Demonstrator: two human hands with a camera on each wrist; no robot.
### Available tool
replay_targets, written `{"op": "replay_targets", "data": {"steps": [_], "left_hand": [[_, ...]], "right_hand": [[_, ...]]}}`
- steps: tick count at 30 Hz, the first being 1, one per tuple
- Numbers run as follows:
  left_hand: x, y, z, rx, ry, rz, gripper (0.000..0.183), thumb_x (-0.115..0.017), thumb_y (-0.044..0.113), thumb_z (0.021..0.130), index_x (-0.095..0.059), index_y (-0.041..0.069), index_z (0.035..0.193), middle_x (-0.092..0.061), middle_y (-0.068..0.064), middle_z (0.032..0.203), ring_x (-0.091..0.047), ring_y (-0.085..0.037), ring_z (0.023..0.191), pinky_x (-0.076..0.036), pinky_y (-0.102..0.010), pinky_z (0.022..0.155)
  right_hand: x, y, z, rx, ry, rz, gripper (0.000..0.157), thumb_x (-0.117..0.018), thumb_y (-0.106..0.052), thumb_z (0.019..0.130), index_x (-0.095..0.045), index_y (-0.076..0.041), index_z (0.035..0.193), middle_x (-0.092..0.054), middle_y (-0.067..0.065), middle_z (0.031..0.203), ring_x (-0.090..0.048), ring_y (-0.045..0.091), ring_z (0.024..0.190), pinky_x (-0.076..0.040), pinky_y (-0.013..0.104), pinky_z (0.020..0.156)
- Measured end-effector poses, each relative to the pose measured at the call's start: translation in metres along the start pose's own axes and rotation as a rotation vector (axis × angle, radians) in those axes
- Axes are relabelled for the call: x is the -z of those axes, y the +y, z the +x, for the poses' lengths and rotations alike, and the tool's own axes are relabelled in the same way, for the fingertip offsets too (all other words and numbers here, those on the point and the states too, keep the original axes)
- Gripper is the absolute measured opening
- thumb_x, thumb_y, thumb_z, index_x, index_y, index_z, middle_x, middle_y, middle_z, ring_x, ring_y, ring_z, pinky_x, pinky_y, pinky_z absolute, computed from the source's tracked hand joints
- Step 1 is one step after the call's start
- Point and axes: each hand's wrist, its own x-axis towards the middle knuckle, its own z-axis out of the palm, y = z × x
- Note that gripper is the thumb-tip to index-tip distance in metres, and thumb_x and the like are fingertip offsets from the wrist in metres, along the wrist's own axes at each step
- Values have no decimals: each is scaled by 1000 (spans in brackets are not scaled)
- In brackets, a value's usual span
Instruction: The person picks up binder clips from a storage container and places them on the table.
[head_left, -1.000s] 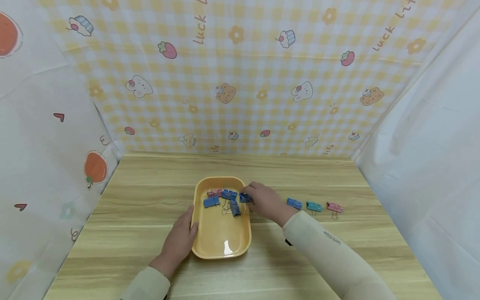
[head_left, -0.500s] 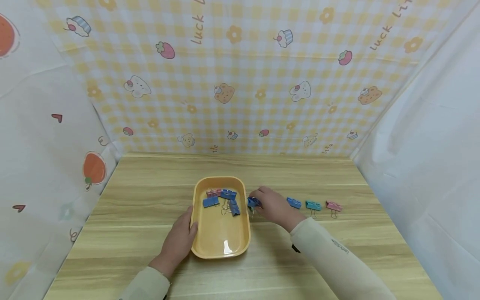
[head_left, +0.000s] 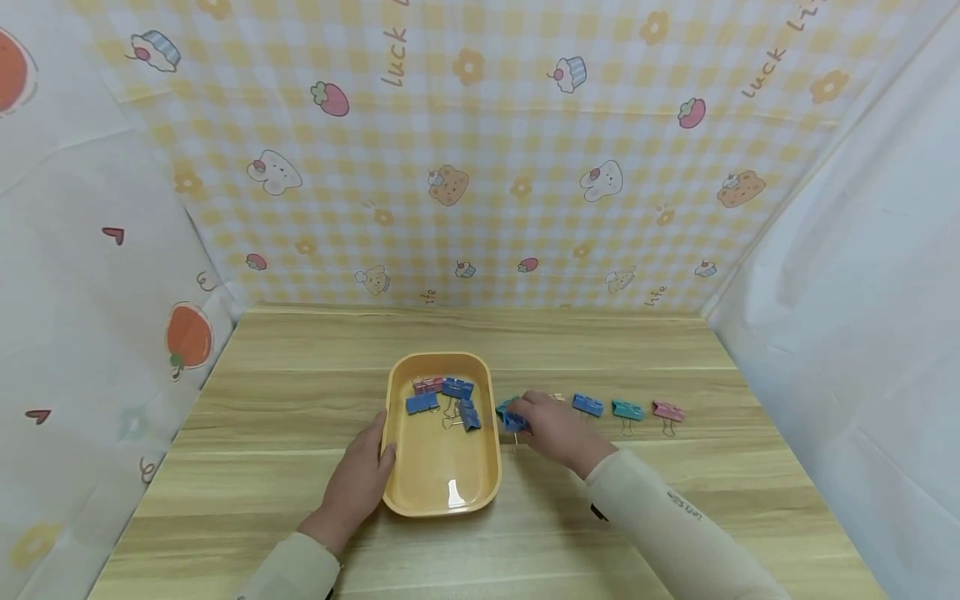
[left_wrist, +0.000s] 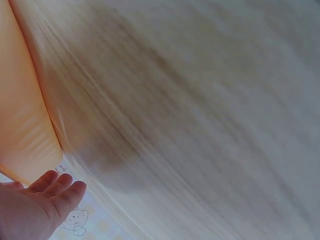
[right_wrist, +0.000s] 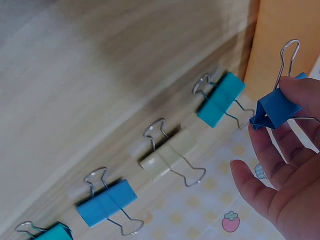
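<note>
My right hand [head_left: 557, 429] pinches a blue binder clip [right_wrist: 280, 107] between thumb and fingers, its wire handles spread out. In the head view it is just right of the yellow tray [head_left: 442, 510], overlapping a teal binder clip [right_wrist: 221, 100] that lies on the table. My left hand [head_left: 358, 475] holds the tray's left side, thumb over the rim and fingers along the outer wall. Inside the tray, toward its far end, lie a pink binder clip [head_left: 427, 385] and several blue binder clips [head_left: 422, 403].
On the wooden table [head_left: 300, 350], a row runs right from the tray: a cream binder clip [right_wrist: 169, 154], partly hidden by my hand in the head view, then a blue one [head_left: 588, 406], a teal one [head_left: 627, 410] and a pink one [head_left: 667, 411]. A patterned cloth [head_left: 487, 225] hangs behind.
My right hand has moved from the tray's right rim rightward and a little toward me, carrying the blue binder clip. The left hand and tray stay put.
</note>
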Motion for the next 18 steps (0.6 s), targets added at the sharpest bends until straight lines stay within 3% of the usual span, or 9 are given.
{"op": "replay_targets", "data": {"steps": [10, 18], "left_hand": [[1, 0, 0, -6, -3, 2, 60, -41, 21, 103, -17, -3, 152, -31, -26, 151, -29, -42, 140, -25, -54, 113], [1, 1, -1, -8, -4, 3, 60, -41, 21, 103, -17, -3, 152, -31, -26, 151, -28, -42, 140, -25, -55, 113]], "right_hand": [[-14, 0, -4, 29, -51, -32, 31, -72, -9, 85, -67, -12, 116, -64, 3, 109, -63, 19, 97, -56, 32, 79], [-22, 1, -6, 15, -76, -82, 29, -74, -11, 85, -68, -16, 113, -63, 0, 101, -62, 13, 85, -55, 27, 67]]}}
